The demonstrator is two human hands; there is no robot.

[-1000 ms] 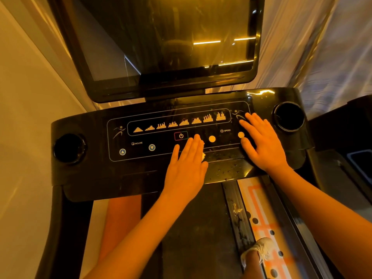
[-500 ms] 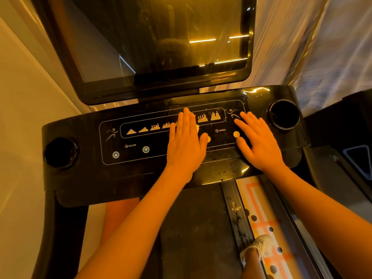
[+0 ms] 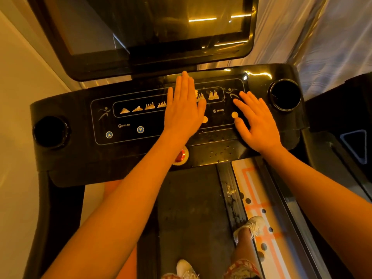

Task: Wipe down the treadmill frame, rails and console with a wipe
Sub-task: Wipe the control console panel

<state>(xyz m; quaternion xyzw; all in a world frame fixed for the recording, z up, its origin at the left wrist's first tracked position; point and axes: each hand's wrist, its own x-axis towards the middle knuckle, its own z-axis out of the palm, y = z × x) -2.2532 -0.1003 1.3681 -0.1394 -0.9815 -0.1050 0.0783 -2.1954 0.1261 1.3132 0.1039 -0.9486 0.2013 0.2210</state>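
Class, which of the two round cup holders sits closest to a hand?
The right-end cup holder, just beyond the right hand; the left-end holder has no hand near.

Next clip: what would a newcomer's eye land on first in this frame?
Two bare hands lie flat on the glossy black console: the left hand covers the middle of the lit orange bar row, and the right hand rests near the right cup holder. A large dark screen looms above, and a red button peeks out beside the left forearm.
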